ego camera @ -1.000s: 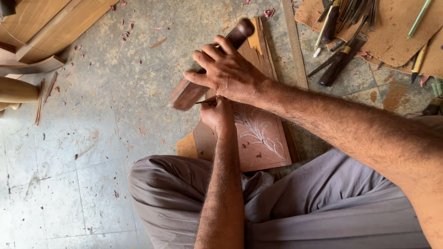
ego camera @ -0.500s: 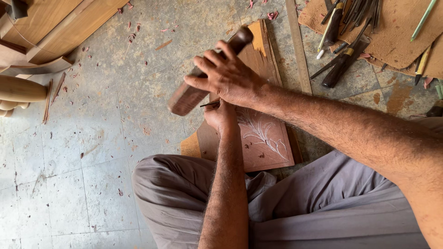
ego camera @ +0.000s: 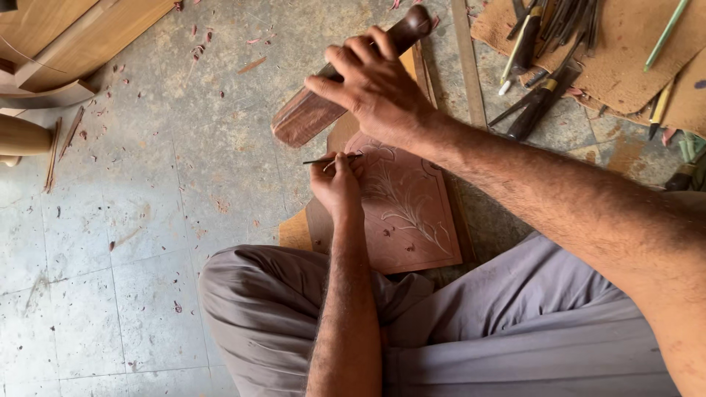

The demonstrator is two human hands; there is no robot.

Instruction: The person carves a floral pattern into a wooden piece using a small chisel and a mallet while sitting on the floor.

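The left hand (ego camera: 337, 180) pinches a thin chisel (ego camera: 331, 159) against the reddish carved wood panel (ego camera: 412, 213) lying on the floor (ego camera: 147, 220) before the crossed legs. The right hand (ego camera: 375, 84) grips a dark wooden mallet (ego camera: 309, 117) just above the chisel. Carving tools (ego camera: 544, 44) lie on brown cardboard (ego camera: 625, 59) nearby.

Spare carving tools (ego camera: 544, 51) lie on cardboard (ego camera: 625, 66); wood chips (ego camera: 202, 44) litter the floor (ego camera: 147, 242).

arms: bare, hairy, no sleeves | left grip (ego camera: 336, 182), right grip (ego camera: 376, 87): ungloved | legs: loose grey-mauve trousers, creased
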